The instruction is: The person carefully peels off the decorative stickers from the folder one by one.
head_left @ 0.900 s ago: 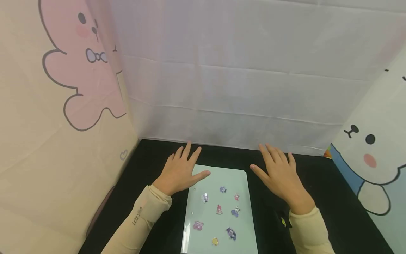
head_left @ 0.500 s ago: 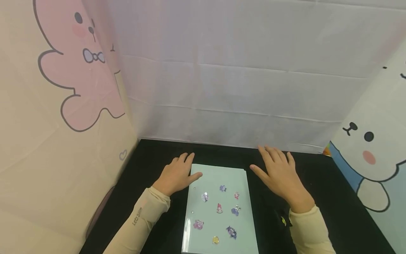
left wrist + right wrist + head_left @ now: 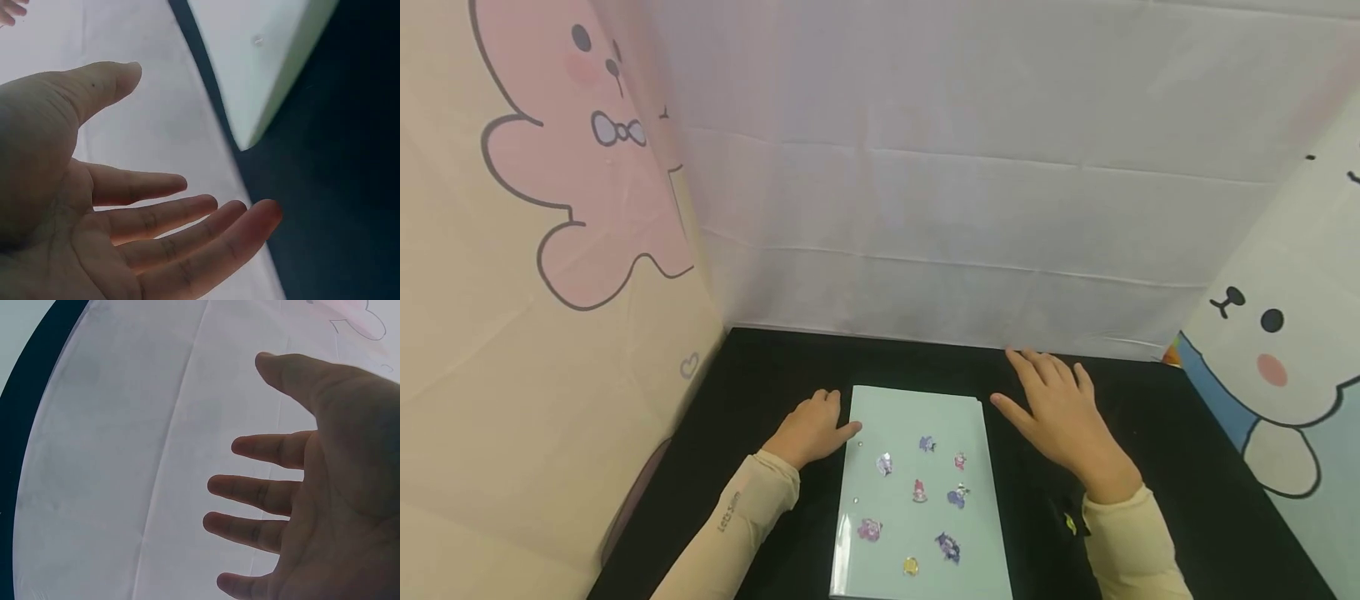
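Observation:
A pale mint-green folder-like book [image 3: 895,417], its glossy left edge catching light, lies flat on the black table. Small cartoon stickers dot its cover, among them a pink-purple one [image 3: 869,530], a dark purple one [image 3: 948,547] and a yellow one [image 3: 911,567]. Beside the book's upper left edge is my left hand [image 3: 812,429], thumb over that edge in the head view. The left wrist view shows its fingers loosely bent, with a corner of the book [image 3: 250,87] beyond them. To the right of the book my right hand [image 3: 1060,417] hovers with fingers spread, holding nothing.
A small dark object with a yellow-green mark [image 3: 1070,523] lies by the right wrist. White cloth [image 3: 925,208] hangs behind the black table [image 3: 775,358]; printed cloth with a pink bear [image 3: 617,183] stands left, and a white animal print [image 3: 1300,358] right.
My left hand has come down and back toward the book's left edge, its spread fingers bending in. The right hand stays nearly in place. The book has not moved on the table.

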Demonstrator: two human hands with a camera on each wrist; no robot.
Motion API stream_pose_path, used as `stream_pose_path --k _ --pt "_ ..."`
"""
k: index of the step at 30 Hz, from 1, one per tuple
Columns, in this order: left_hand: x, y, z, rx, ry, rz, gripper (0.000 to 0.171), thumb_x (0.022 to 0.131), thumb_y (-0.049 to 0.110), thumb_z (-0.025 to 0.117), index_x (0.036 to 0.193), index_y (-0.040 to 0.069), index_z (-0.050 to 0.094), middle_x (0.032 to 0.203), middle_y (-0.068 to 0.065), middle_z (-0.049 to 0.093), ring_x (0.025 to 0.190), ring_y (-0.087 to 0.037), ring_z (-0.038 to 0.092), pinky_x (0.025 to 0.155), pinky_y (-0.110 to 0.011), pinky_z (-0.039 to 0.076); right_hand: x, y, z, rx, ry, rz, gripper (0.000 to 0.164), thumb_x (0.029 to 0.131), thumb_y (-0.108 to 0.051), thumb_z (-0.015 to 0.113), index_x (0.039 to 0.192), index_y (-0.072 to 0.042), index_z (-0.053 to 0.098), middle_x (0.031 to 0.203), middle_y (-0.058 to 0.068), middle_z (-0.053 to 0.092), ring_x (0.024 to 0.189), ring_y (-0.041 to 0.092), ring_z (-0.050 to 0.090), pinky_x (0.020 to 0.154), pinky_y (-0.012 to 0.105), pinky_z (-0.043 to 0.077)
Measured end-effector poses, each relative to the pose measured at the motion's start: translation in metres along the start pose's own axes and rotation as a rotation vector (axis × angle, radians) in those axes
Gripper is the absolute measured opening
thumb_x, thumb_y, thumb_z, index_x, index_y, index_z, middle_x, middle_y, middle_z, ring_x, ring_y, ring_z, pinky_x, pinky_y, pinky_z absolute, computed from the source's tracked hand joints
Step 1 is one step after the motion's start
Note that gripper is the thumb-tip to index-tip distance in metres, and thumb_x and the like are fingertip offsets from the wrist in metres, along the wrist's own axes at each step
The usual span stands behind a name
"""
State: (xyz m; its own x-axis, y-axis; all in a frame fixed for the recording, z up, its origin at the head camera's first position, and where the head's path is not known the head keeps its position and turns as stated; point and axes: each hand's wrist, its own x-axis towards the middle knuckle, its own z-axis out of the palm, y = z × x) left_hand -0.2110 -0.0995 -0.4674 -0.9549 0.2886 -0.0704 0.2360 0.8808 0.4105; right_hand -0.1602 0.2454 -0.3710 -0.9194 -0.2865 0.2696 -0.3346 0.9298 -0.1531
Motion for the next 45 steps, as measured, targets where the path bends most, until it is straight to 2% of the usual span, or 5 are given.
stream_pose_path --k 8,19,26,32,45 --pt "0.002 -0.011 0.025 -0.027 -0.016 -0.042 0.067 0.094 0.041 0.070 0.131 -0.012 0.055 0.131 -0.029 0.054 0.115 -0.043 0.059 0.093 -0.055 0.048 0.001 0.000 0.001 -0.007 -0.006 0.001 0.068 0.099 -0.043 0.061 0.150 -0.003 0.040 0.148 0.024 0.041 0.136 0.045 0.035 0.106 0.072 0.016" --pt "0.010 -0.019 0.049 -0.126 -0.071 -0.029 0.044 0.093 0.030 0.073 0.112 -0.009 0.062 0.093 -0.016 0.062 0.071 -0.021 0.057 0.067 -0.039 0.051 0.002 0.001 0.004 -0.006 -0.007 -0.017 0.066 0.099 -0.042 0.062 0.149 -0.004 0.041 0.147 0.023 0.042 0.135 0.045 0.036 0.106 0.072 0.017" --pt "0.007 -0.017 0.051 -0.282 -0.128 -0.046 0.028 0.095 0.019 0.071 0.105 -0.005 0.060 0.069 -0.007 0.056 0.053 -0.016 0.060 0.055 -0.032 0.048 0.002 0.001 0.005 -0.012 -0.005 -0.025 0.065 0.099 -0.041 0.062 0.148 -0.004 0.042 0.146 0.024 0.044 0.133 0.046 0.038 0.105 0.072 0.019" --pt "0.005 -0.014 0.052 -0.307 -0.147 -0.069 0.024 0.096 0.018 0.070 0.103 -0.002 0.059 0.066 -0.006 0.056 0.052 -0.015 0.059 0.054 -0.030 0.047 0.002 0.000 0.009 0.008 -0.021 -0.032 0.064 0.098 -0.037 0.064 0.148 -0.003 0.043 0.145 0.025 0.045 0.132 0.046 0.041 0.106 0.070 0.021" --pt "0.005 -0.016 0.057 -0.319 -0.155 -0.084 0.023 0.095 0.017 0.071 0.102 -0.001 0.058 0.068 -0.006 0.056 0.053 -0.016 0.059 0.055 -0.030 0.048 0.012 -0.007 0.076 0.057 -0.036 -0.090 0.042 0.094 -0.024 0.072 0.128 -0.002 0.062 0.117 0.015 0.066 0.104 0.032 0.063 0.087 0.048 0.053"
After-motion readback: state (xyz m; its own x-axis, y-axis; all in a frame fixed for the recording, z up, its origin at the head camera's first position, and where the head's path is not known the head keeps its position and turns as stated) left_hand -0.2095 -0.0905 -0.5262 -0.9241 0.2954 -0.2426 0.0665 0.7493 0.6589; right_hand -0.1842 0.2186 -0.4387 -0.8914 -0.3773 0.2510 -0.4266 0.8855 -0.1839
